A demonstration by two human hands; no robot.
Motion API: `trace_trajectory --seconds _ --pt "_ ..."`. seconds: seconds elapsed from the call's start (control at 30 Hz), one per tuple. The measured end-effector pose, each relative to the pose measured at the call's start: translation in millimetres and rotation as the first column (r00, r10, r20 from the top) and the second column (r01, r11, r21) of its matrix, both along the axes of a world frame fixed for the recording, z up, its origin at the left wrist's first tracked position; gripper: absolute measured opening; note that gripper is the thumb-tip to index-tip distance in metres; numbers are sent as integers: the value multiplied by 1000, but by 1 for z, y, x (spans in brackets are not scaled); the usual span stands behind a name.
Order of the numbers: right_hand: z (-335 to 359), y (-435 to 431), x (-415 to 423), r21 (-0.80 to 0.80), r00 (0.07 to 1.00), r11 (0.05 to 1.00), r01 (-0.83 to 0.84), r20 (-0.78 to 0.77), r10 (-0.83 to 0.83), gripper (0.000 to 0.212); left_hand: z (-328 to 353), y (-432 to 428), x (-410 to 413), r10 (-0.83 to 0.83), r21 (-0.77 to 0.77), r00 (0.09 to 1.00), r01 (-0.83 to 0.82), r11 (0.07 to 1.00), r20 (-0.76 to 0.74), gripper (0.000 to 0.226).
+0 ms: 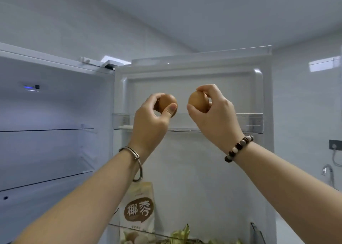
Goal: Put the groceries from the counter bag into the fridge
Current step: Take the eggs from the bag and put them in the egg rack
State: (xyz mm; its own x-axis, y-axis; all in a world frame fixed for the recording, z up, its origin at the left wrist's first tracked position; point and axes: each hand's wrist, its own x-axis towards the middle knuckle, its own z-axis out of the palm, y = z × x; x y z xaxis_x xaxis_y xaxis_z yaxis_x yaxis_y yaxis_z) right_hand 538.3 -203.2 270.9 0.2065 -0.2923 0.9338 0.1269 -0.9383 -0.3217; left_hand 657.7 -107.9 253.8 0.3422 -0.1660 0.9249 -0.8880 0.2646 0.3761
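Clamped on one egg apiece, both grips are held up in front of the open fridge door. My left grip (149, 121) pinches the left egg (167, 103) between the thumb and curled fingers. My right grip (216, 118) holds the right egg (198, 103) the same way, with fingers curled over its top. The two brown eggs are level with each other, near but not touching, in the air just above the rim of the clear top door bin (249, 120). I cannot tell what, if anything, lies in that bin.

A silver bangle (137, 162) circles my left wrist and a beaded bracelet (238, 148) my right. Lower on the door (185, 169), between my forearms, stands a pouch (138, 212) printed with large brown characters. Leafy greens (182, 231) show beside it at the bottom edge.

To the left I see the lit fridge interior, with an upper glass shelf (46, 130) and a lower glass shelf (46, 181). To the right, past the door, are a pale wall, a wall socket (335, 146) and a tap (328, 171).
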Motion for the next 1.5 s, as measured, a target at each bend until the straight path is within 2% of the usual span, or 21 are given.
trace_trajectory --seconds 0.2,0.27,0.37,0.5,0.67,0.77,0.83,1.0,1.1,1.33,1.5 --pt "45 11 42 21 985 1000 21 -169 -18 29 42 21 54 117 84 993 -119 989 26 23" --pt "58 18 62 17 961 998 66 -270 -59 26 59 30 78 195 165 981 -191 968 -9 28" --pt "71 27 92 -32 886 989 142 -441 -141 21 77 38 112 226 329 974 -210 920 -8 32" --pt "82 30 119 21 793 981 193 -592 -143 30 90 42 150 151 553 989 -128 824 4 33" --pt "85 23 137 161 693 959 234 -719 -49 25 108 41 166 -38 702 998 61 710 -47 33" --pt "84 19 137 268 633 928 260 -772 46 23 111 30 161 -76 801 997 32 598 17 30" --pt "83 16 138 259 569 923 286 -821 54 22 110 20 157 -95 850 994 -4 527 63 24" --pt "85 11 134 222 451 928 298 -890 68 24 110 5 152 -144 910 989 86 405 -29 21" --pt "85 11 133 145 416 940 309 -910 4 24 108 -1 150 -162 927 984 126 352 -72 21" --pt "81 2 133 23 390 953 301 -915 -101 27 107 -7 152 -141 952 990 55 301 -12 24" --pt "82 -1 139 41 331 966 257 -942 -48 32 108 -7 157 -132 967 991 31 251 3 26"
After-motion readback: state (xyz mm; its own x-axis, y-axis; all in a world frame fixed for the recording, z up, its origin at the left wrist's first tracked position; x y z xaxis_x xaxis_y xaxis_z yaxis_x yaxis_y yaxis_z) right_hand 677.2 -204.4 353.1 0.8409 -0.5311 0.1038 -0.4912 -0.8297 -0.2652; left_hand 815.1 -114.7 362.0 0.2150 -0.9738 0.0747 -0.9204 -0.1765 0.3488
